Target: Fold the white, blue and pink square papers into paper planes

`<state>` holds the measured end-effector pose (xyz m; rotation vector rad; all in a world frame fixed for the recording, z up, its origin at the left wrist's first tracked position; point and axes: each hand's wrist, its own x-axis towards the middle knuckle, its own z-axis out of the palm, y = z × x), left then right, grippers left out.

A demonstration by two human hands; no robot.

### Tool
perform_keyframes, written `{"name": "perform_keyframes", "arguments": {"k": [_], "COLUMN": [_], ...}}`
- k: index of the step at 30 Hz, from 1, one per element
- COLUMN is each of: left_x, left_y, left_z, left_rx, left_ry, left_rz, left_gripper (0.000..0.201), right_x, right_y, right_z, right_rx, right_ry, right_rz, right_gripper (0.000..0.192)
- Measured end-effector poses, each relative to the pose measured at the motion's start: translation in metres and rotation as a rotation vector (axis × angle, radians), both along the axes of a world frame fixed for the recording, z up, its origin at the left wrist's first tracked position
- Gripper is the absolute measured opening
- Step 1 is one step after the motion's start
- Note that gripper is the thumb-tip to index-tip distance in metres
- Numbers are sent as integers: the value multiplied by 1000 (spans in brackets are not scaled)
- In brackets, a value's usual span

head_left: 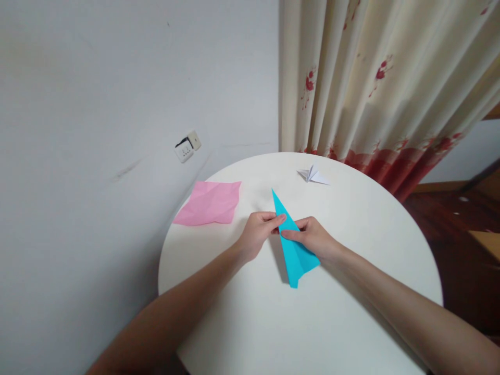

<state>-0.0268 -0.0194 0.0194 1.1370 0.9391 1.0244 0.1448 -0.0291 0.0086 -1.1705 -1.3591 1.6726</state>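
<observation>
A bright blue folded sheet of paper, narrow and pointed at its far end, is held a little above the table. My left hand pinches its left edge, thumb on top and fingers beneath. From the other side my right hand grips the same paper, its thumb lying across the upper face and its fingers partly hidden behind. A crease runs along the paper, and its near end spreads wider with an uneven edge.
The round white table carries a creased pink sheet of paper at the left and a white folded paper plane at the back. A wall with a socket borders the left; a patterned curtain hangs behind.
</observation>
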Motion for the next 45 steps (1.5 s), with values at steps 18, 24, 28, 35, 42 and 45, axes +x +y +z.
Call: {"name": "perform_keyframes", "arguments": {"k": [18, 24, 28, 35, 42, 45], "left_x": [-37, -15, 2, 4, 1, -4], "left_y": [40, 17, -5, -11, -2, 5], "left_z": [11, 3, 0, 2, -6, -6], "left_rx": [143, 3, -28, 5, 11, 33], "left_ry": [-176, -20, 137, 205, 102, 78], "left_rz": [378, 63, -117, -123, 66, 153], "left_gripper": [34, 36, 34, 35, 37, 38], "right_x": [6, 18, 14, 7, 2, -3], "right_y": [8, 25, 19, 16, 12, 7], "right_z": [-3, 3, 14, 10, -1, -3], "right_rx": [-90, 132, 287, 364, 455, 461], "right_ry": [-44, 19, 13, -10, -72, -111], "right_rz": [201, -182, -157, -168, -175, -174], "right_gripper": [32, 45, 44, 39, 24, 27]}}
